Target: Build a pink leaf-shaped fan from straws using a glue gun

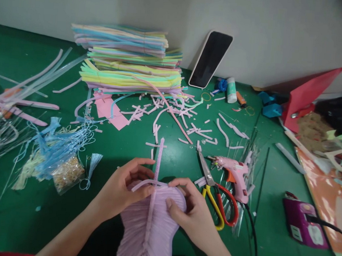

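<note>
A lilac craft piece made of pipe cleaners (160, 226) lies between my hands, ribbed, with a thick central stem (159, 160) standing out beyond its top. One lilac pipe cleaner (145, 182) crosses that stem, its loose end curving left. My left hand (135, 183) is closed at the crossing, thumb and fingers pinching the strip by the stem. With thumb below and fingers curled over the top right edge, my right hand (185, 203) grips the piece. The lower end of the piece runs out of view.
Scissors (210, 179) and a pink glue gun (233, 171) lie right of my hands. Cut lilac bits (183, 109) are scattered ahead, before bundled pipe cleaners (130, 74) and a leaning phone (211, 59). Blue tassels (64, 145) are left; a purple power box (305, 223) sits right.
</note>
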### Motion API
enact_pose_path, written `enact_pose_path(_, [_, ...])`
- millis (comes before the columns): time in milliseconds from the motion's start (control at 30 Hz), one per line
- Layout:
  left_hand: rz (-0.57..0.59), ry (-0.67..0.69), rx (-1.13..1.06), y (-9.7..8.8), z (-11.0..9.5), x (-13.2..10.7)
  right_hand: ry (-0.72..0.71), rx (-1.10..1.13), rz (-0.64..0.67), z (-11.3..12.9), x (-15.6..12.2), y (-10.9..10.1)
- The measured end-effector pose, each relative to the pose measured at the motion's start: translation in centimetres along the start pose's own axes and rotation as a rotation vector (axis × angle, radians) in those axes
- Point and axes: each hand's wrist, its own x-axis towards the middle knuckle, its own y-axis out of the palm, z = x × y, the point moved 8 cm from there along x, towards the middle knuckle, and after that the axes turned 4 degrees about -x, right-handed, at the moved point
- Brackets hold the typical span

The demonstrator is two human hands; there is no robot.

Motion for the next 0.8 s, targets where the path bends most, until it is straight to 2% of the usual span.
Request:
enact_pose_path(133, [-0.100, 0.064, 0.041, -0.5, -0.5, -0.8, -0.003, -0.009, 0.004, -0.1, -0.1, 0.0])
enact_pose_path(333, [-0.131, 0.116, 0.168, -0.6, -1.1, -1.3, 0.002, 0.004, 0.027, -0.4, 0.0, 0.2])
enact_pose_path(533, [-0.072, 0.111, 0.249, -0.6, -1.8, -1.1, -0.014, 0.016, 0.071, -0.2, -0.1, 0.5])
enact_pose_path(800, [-0.004, 0.048, 0.254, 0.0, -1.5, -0.9, -0.047, -0.039, 0.146, 0.0, -0.2, 0.8])
